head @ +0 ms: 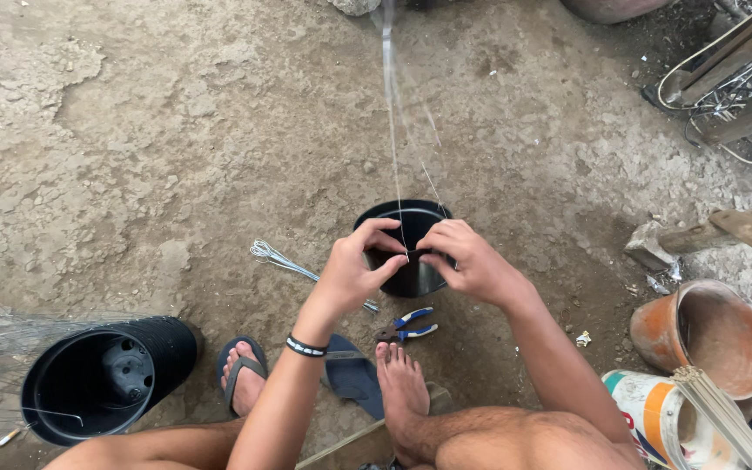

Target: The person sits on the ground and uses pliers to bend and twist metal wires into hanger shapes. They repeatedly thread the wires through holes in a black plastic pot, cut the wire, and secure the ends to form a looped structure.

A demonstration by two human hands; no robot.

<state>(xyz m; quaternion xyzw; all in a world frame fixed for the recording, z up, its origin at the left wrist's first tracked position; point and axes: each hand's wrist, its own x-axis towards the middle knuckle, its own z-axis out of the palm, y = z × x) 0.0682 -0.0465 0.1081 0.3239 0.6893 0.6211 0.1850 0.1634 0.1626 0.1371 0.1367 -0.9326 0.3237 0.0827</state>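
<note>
My left hand (354, 270) and my right hand (467, 257) are raised together over a small black plastic pot (411, 248) that hangs on thin wires (393, 130) running up out of the frame. Both hands pinch the wire at the pot's near rim, fingertips almost touching. The left wrist wears a black bracelet (306, 346). My bare right foot (402, 387) rests on the ground below the hands, and my left foot (244, 370) is in a flip-flop.
Blue-handled pliers (406, 326) lie on the dirt below the pot, with a bundle of wire (285, 261) to the left. A stack of black pots (102, 379) lies at bottom left. An orange pot (711, 335), a painted bucket (663, 418) and timber (741, 231) stand on the right.
</note>
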